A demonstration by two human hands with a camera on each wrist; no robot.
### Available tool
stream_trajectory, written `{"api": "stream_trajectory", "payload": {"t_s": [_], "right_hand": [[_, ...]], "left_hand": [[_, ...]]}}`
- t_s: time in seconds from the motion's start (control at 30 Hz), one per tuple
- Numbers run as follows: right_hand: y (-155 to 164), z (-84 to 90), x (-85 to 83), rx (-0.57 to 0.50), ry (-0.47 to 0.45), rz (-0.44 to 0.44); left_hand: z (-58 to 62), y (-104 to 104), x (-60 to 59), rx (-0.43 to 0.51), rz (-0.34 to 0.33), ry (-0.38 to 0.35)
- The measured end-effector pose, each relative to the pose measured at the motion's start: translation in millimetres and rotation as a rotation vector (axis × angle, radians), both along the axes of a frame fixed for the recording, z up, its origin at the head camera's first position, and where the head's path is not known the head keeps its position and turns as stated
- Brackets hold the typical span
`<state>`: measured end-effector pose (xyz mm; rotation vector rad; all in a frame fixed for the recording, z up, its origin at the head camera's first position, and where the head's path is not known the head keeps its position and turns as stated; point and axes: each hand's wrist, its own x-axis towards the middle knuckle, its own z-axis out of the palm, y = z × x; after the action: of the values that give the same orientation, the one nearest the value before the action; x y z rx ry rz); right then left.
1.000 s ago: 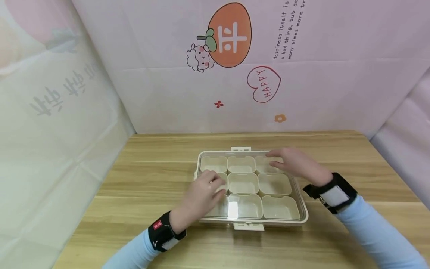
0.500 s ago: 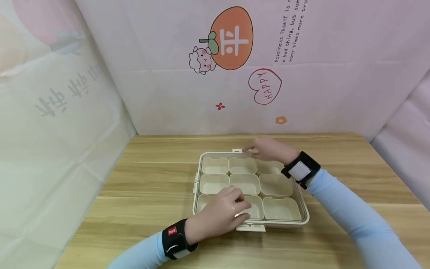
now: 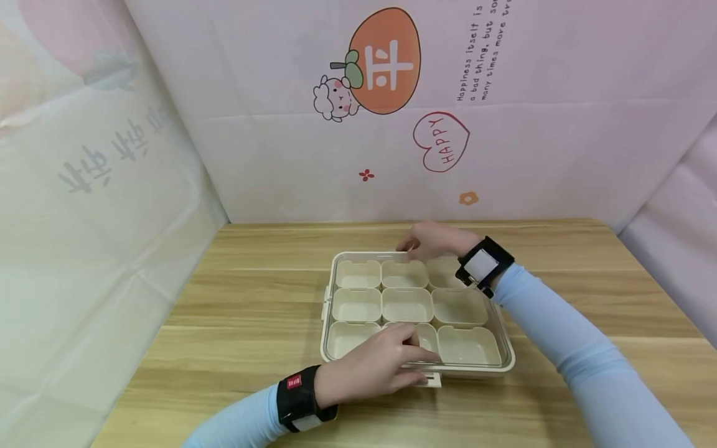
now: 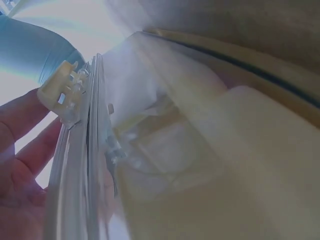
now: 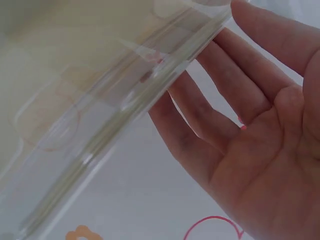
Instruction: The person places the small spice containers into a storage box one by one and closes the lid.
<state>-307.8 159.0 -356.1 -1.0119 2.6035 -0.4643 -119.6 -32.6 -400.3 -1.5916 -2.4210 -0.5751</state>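
Observation:
A cream storage box [image 3: 326,348] with a transparent lid lies on the table, and several small open-topped cups [image 3: 357,306] show through the lid in rows. At the near long side, my left hand [image 3: 372,364] has its index finger along the lid's rim and its thumb at the front latch [image 3: 433,380]. That latch [image 4: 60,90] stands out from the rim in the left wrist view, with fingertips right at it. My right hand [image 3: 434,239] grips the far rim, fingers bent over the edge and hiding the back latch. In the right wrist view, its fingers [image 5: 200,107] reach behind the rim.
The wood-grain table [image 3: 252,298] extends around the box, its back edge against a printed white cloth [image 3: 280,168]. More cloth [image 3: 101,249] hangs at the left. A side latch [image 3: 325,303] sits on the box's left side. Both wrists wear black straps [image 3: 299,398].
The left hand has moved right and nearer, from over the lid to the front latch. The right hand has moved left and away to the far rim, covering the back latch. The box stays put.

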Motion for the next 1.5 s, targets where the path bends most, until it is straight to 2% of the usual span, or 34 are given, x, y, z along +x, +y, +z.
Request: {"api": "stream_trajectory", "payload": {"t_s": [0.2, 0.4, 0.5, 0.63, 0.73, 0.93, 1.17, 1.3, 1.5], "right_hand": [[0.6, -4.5, -11.1, 0.075, -0.04, 0.033], [0.3, -4.0, -18.7, 0.106, -0.079, 0.052], [0.7, -4.9, -21.8, 0.111, -0.12, 0.043], [1.5, -6.1, -24.4, 0.113, -0.156, 0.041], [2.0, -5.4, -24.4, 0.109, -0.168, 0.051], [1.7, -0.7, -21.8, 0.071, -0.2, 0.101], [0.5, -1.5, -20.4, 0.091, -0.173, 0.133], [-0.3, -1.2, -18.9, 0.11, -0.212, 0.12], [2.6, 3.9, -13.0, 0.139, -0.209, 0.07]], "left_hand": [[-1.2, -0.5, 0.0, -0.007, -0.011, 0.002], [-4.4, 0.0, 0.9, 0.013, -0.019, 0.065], [-5.0, 0.3, 2.2, 0.008, -0.004, 0.083], [-4.8, 1.3, 3.9, -0.011, 0.018, 0.067], [-4.5, 1.5, 4.5, -0.021, 0.023, 0.058], [-4.5, 1.4, 6.1, -0.019, 0.029, 0.085], [-4.4, 1.4, 9.3, -0.018, 0.047, 0.079], [-5.2, 1.8, 9.5, -0.022, 0.047, 0.082], [-5.9, -0.3, 7.2, -0.047, 0.034, 0.133]]}}
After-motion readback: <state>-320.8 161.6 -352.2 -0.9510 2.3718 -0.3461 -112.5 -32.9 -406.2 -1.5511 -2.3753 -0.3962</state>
